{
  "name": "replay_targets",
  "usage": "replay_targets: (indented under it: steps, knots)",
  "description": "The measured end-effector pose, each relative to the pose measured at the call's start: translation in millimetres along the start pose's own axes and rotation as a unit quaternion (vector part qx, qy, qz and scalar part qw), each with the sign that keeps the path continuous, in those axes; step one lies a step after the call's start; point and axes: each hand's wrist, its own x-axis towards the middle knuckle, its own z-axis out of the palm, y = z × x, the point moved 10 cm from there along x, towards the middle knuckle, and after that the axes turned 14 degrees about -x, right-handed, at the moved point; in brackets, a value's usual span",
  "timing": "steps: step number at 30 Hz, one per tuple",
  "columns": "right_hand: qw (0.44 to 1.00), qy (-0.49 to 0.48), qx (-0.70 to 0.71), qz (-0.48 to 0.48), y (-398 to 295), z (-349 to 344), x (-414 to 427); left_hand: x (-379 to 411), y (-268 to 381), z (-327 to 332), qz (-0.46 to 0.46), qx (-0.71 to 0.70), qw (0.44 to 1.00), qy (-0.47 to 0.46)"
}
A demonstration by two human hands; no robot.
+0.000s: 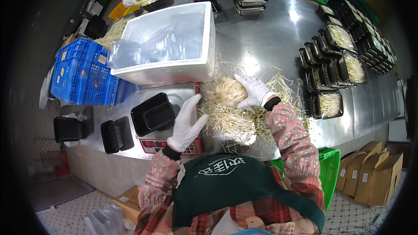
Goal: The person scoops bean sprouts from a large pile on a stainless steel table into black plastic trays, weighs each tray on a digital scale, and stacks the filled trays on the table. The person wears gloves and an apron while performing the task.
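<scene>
My right hand (256,89), in a white glove, grips a blurred bundle of bean sprouts (231,92) above a loose heap of sprouts (228,122) on the steel table. White-gloved too, my left hand (187,125) has its thumb and fingers apart with nothing between them, over the right side of a red-edged digital scale (192,147). An empty black plastic tray (152,114) lies tilted on the scale's plate, just left of that hand. More sprouts with greenish heads lie under and right of my right wrist.
A white foam box (163,71) holding clear plastic lids stands behind the scale, beside a blue crate (85,75). Black trays (111,137) lie at left. Filled trays (329,104) are stacked at right and far back. A green crate (329,169) stands below the edge. A co-worker handles sprouts opposite.
</scene>
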Motion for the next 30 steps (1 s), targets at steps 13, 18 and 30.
replay_targets:
  steps: [13,18,30]
  knots:
    - [0.999,-0.014,-0.039,-0.019,-39.2,96.4,-106.1,-60.8,-125.9,124.3,0.018,0.382,0.889,-0.252]
    - [0.987,-0.049,0.151,-0.039,-15.6,71.3,-112.0,-50.8,-92.7,102.1,-0.113,0.253,0.924,-0.262]
    - [0.998,0.036,-0.050,0.007,-26.4,85.7,-69.4,-14.5,-153.5,121.9,-0.060,0.358,0.903,-0.229]
